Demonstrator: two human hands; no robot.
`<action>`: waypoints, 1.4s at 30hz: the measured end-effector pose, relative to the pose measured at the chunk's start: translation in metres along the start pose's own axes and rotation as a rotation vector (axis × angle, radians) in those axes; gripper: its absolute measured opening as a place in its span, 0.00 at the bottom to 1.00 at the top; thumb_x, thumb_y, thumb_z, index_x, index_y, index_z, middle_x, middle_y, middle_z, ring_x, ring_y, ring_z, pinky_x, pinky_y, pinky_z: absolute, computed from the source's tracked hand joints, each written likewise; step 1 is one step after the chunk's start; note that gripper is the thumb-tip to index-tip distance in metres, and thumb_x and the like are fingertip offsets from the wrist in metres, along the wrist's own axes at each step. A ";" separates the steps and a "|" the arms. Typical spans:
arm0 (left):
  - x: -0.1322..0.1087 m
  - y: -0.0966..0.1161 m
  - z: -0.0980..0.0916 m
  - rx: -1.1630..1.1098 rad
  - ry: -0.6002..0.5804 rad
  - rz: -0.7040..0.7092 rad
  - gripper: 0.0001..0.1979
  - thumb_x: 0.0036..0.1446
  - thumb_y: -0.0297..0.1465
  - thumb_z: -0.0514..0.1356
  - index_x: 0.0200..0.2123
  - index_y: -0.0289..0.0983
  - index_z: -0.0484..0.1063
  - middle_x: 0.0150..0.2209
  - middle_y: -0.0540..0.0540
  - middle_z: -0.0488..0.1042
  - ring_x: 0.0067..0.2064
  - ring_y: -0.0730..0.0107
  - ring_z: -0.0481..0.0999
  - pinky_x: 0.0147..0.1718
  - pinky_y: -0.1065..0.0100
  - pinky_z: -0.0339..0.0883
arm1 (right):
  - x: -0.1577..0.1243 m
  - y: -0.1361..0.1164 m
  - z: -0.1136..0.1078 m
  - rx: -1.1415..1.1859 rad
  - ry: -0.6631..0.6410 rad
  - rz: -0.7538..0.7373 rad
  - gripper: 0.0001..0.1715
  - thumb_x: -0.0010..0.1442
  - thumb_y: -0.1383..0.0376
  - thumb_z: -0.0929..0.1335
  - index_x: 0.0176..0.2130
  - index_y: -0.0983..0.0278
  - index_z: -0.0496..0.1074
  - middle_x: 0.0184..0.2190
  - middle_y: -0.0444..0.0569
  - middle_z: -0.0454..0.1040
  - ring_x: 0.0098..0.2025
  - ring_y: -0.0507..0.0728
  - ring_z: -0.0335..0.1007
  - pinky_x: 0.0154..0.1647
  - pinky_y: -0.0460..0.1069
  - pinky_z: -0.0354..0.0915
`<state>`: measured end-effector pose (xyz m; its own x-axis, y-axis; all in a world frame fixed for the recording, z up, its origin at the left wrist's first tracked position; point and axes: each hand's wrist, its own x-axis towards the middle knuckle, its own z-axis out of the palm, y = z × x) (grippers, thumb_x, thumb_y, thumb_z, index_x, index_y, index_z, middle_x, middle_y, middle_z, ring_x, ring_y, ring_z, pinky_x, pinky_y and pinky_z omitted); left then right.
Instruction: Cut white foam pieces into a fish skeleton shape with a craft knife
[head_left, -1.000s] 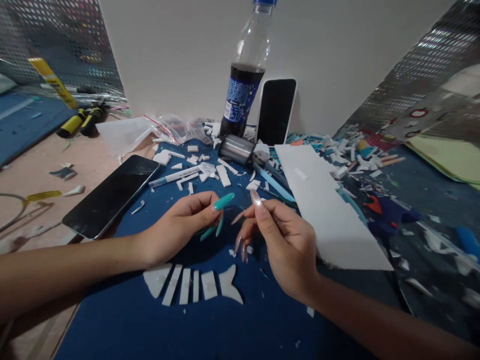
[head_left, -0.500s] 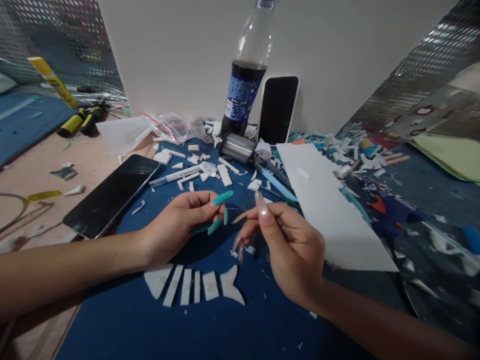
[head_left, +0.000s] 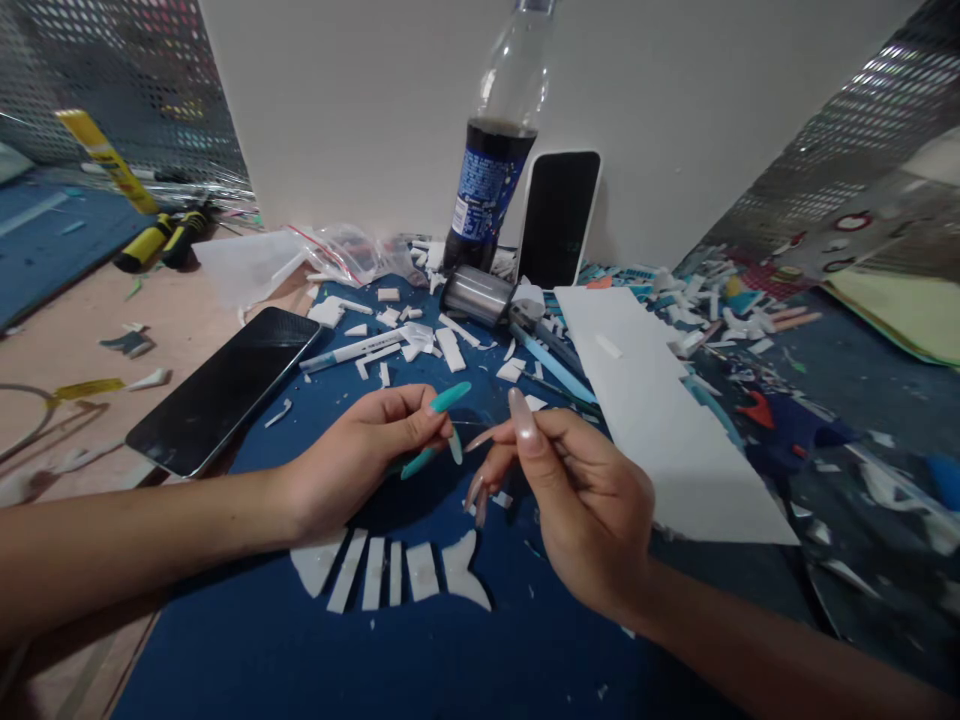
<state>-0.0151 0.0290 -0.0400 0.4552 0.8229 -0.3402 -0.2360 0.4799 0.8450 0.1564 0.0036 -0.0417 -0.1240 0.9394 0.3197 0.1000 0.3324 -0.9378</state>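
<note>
My left hand (head_left: 375, 450), with long turquoise nails, is closed in a pinch at the middle of the blue mat (head_left: 315, 660). My right hand (head_left: 589, 500), with long pale nails, pinches a short way to its right. A very fine thread (head_left: 474, 424) shows faintly between the two sets of fingertips. Below the hands lies a fish shape cut into separate white foam pieces: a head (head_left: 319, 562), several body strips (head_left: 373, 574) and a tail (head_left: 463, 572). They lie in a row with gaps between them.
Behind the hands stand a cola bottle (head_left: 491, 180) and an upright phone (head_left: 559, 220), with a spool (head_left: 478, 296) in front. Another phone (head_left: 225, 390) lies left, near a marker (head_left: 352, 350). A white sheet (head_left: 667, 430) and a glue gun (head_left: 795, 430) are right. Foam scraps (head_left: 450, 350) are scattered around.
The fingers of my left hand have shifted slightly, its turquoise nails turning a little. My right hand has barely moved. The foam pieces lie as before.
</note>
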 end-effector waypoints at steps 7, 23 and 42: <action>-0.001 -0.001 -0.001 0.008 0.003 0.014 0.12 0.55 0.35 0.61 0.25 0.34 0.65 0.24 0.52 0.64 0.25 0.80 0.58 0.25 0.78 0.54 | -0.001 0.000 0.000 -0.025 -0.016 0.004 0.11 0.66 0.65 0.62 0.35 0.63 0.72 0.22 0.40 0.74 0.23 0.46 0.73 0.25 0.40 0.71; 0.002 -0.003 -0.001 0.021 0.014 0.022 0.13 0.56 0.36 0.60 0.25 0.34 0.64 0.23 0.53 0.62 0.24 0.81 0.58 0.23 0.78 0.54 | 0.000 0.003 0.000 -0.065 -0.032 0.003 0.10 0.65 0.66 0.62 0.35 0.63 0.72 0.22 0.40 0.73 0.23 0.45 0.72 0.26 0.39 0.70; 0.000 -0.002 0.004 0.485 0.027 0.348 0.11 0.64 0.34 0.49 0.29 0.36 0.60 0.25 0.54 0.58 0.25 0.78 0.55 0.24 0.74 0.53 | 0.003 0.008 0.004 -0.092 -0.028 0.070 0.10 0.64 0.63 0.63 0.33 0.65 0.70 0.21 0.41 0.72 0.22 0.47 0.70 0.25 0.41 0.70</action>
<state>-0.0114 0.0269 -0.0399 0.3977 0.9174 -0.0143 0.0541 -0.0079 0.9985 0.1525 0.0089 -0.0483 -0.1411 0.9582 0.2491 0.1990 0.2739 -0.9409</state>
